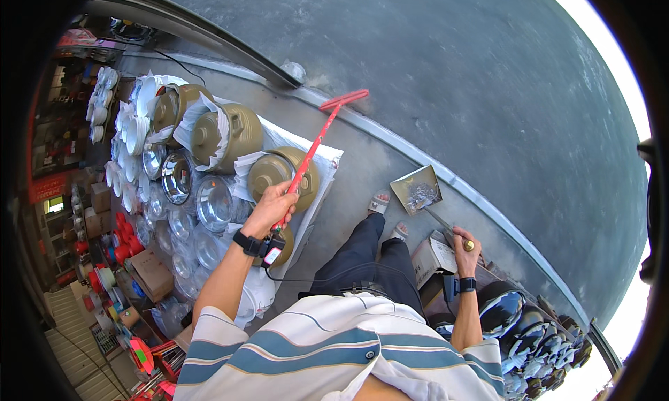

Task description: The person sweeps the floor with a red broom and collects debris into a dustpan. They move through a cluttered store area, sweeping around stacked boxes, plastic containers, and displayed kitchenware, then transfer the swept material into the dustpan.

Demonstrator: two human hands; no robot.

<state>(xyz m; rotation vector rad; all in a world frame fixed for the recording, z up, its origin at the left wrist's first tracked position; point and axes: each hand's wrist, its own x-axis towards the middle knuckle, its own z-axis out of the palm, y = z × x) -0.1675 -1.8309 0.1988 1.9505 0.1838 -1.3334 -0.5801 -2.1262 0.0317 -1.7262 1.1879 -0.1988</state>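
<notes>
My left hand (272, 208) grips the lower end of a red pole (312, 152). At its far end, a red crossbar head (345, 99) reaches past the doorway sill; whether it is a broom or another floor tool, I cannot tell. Ahead of my feet, a metal dustpan (400, 184) sits low over the concrete floor with a pile of grey debris (421, 194) in it. My right hand (464, 250) is closed around the dustpan's long handle (440, 219), with a brass-coloured knob showing at the fist.
Lidded brown clay pots (244, 131), glass bowls (214, 203) and stacked white dishes (137, 135) crowd a low display at left. A cardboard box (429, 258) and dark shiny pots (500, 307) stand at right. The raised sill (400, 143) crosses the floor ahead.
</notes>
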